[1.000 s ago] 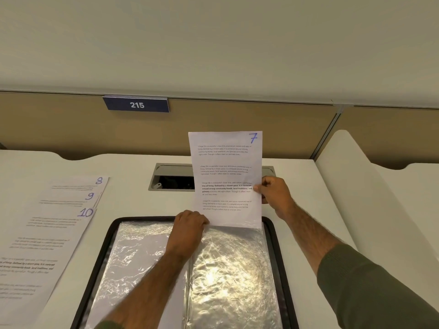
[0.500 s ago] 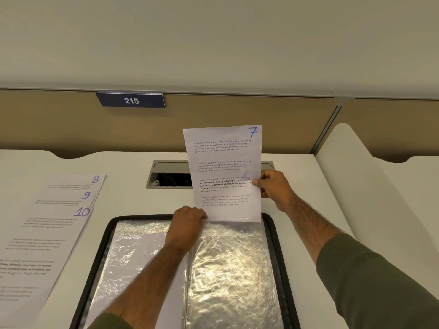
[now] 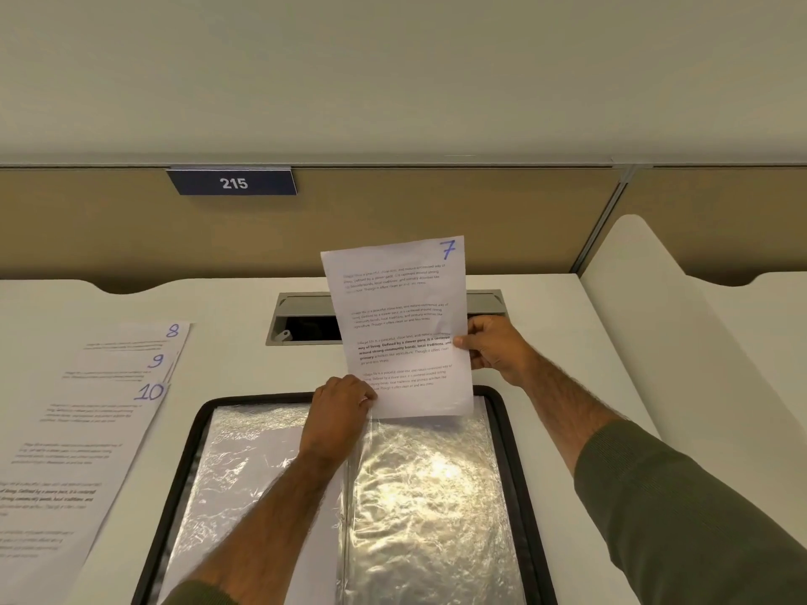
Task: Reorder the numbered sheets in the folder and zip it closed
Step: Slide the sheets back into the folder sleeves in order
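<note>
A white sheet (image 3: 401,325) carries black print and a blue handwritten "7". The folder (image 3: 508,451) is black-rimmed, and its clear, crinkled pockets (image 3: 428,495) glint silver. Other white sheets (image 3: 96,412) bear blue "8", "9" and "10". The desk (image 3: 227,369) is cream, the partition (image 3: 436,211) tan, the sign (image 3: 233,183) navy with white "215", the sleeve (image 3: 681,517) olive.

Wearer: olive-green long-sleeved top (image 3: 733,548), forearms (image 3: 563,412) bare.
At 4 o'clock the right sleeve (image 3: 655,486), finely ribbed knit, its edge ending mid-forearm; left sleeve (image 3: 198,595) only a sliver at 7 o'clock. Both forearms hairy; left hand (image 3: 338,412) and right hand (image 3: 498,349) bare.
</note>
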Available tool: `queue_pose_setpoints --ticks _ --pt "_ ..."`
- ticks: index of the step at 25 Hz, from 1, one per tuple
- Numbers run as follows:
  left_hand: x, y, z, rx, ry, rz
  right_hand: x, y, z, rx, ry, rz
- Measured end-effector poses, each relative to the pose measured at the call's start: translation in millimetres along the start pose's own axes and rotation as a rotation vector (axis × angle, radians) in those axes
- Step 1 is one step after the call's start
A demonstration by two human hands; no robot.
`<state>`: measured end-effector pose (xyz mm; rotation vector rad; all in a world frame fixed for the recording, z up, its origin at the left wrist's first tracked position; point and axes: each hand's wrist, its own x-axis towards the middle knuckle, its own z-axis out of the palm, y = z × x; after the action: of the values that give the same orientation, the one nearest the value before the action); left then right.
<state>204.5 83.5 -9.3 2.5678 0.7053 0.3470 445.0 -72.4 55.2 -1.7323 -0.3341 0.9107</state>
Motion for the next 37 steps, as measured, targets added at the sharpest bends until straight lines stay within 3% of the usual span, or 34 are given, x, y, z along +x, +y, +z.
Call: queue_pose_setpoints --ticks 5,11,21,27,29,32,37 --pt "0.2 -5.8 -2.8 -0.017 -0.064 0.008 -0.1 -2.9 -11.9 0.04 0.04 -0.009" --pt "-12.0 -3.4 -0.3 0.084 0.02 0.106 -1.3 5.1 -8.9 0.139 0.042 0.013" --pt "2.6 -9.9 -4.9 -0.113 -0.116 -0.038 7.6 -0.7 -12.6 0.073 -0.018 0.047" --pt "10.3 -9.1 -0.4 -0.233 -0.026 -0.127 11.0 5.4 -14.0 0.057 -0.046 0.073" --pt "10.9 -12.9 -1.2 -0.215 -0.039 -0.121 13.0 7.4 -17.1 0.064 -0.036 0.078" --pt "8.1 -8.2 -0.3 -0.105 -0.185 0.001 15.6 9.4 -21.9 0.069 -0.02 0.086" --pt "9.5 7.0 3.4 -0.003 -0.116 0.05 16.8 11.3 -27.0 0.077 -0.014 0.09"
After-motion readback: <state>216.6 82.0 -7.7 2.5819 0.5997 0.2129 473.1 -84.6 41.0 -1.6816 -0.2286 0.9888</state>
